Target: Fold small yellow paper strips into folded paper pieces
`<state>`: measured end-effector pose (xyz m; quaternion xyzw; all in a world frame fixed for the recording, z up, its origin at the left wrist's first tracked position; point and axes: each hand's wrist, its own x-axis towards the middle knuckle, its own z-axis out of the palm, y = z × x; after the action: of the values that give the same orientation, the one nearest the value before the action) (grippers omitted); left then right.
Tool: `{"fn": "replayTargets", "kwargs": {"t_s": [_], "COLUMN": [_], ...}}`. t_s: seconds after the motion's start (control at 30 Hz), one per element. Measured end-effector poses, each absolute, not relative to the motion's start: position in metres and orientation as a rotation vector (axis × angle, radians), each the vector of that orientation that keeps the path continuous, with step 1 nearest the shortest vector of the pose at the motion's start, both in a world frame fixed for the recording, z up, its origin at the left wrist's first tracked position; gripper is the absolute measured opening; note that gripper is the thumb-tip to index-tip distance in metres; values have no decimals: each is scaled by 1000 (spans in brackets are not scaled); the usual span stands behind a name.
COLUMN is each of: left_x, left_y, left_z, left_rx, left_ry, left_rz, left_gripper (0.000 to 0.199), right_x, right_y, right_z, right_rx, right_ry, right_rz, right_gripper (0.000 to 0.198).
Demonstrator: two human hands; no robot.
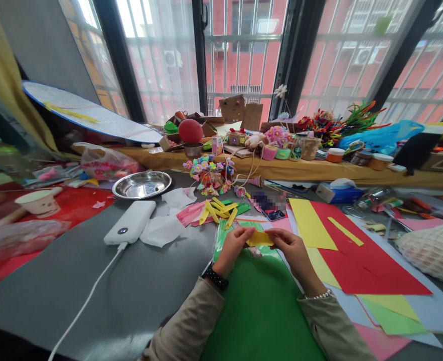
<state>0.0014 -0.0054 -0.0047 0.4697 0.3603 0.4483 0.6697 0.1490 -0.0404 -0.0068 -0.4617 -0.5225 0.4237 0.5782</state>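
Between my two hands is a small piece of yellow paper (260,239), held above a green sheet (262,306). My left hand (235,246), with a dark watch on the wrist, pinches its left end. The right end is pinched by my right hand (289,249), which wears a beaded bracelet. Just beyond my left hand lies a pile of folded yellow paper strips (218,210). Close to my right hand, a yellow sheet (311,223) overlaps a red sheet (375,265), and a single yellow strip (345,230) rests on the red.
A white power bank (130,223) with a cable lies at left, beside a metal plate (142,185). White tissues (163,230) are near it. Behind stand a bunch of small craft flowers (208,173) and a cluttered ledge (161,159). A paper cup (38,203) stands on red cloth.
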Motion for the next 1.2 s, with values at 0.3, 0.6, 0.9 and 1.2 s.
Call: {"fn": "replayTargets", "kwargs": {"t_s": [0.3,0.6,0.9,1.2], "left_x": [0,-2,-1,-1], "left_y": [-8,-6,-5,-5], "left_z": [-4,-3,-8,-9], "left_rx": [1072,1232,1248,1235], "left_ry": [830,805,861,858], "left_rz": [1038,1045,1086,1106], "left_gripper": [32,33,31,27], "right_x": [150,148,149,148], "right_y": [-40,-40,-40,-40], "right_z": [-8,-4,-4,-5], "right_rx": [-1145,-1209,-1223,-1230], "right_ry": [-1276,-1214,-1179,-1186], "right_rz": [975,1022,1023,996], "right_gripper": [19,26,27,27]}}
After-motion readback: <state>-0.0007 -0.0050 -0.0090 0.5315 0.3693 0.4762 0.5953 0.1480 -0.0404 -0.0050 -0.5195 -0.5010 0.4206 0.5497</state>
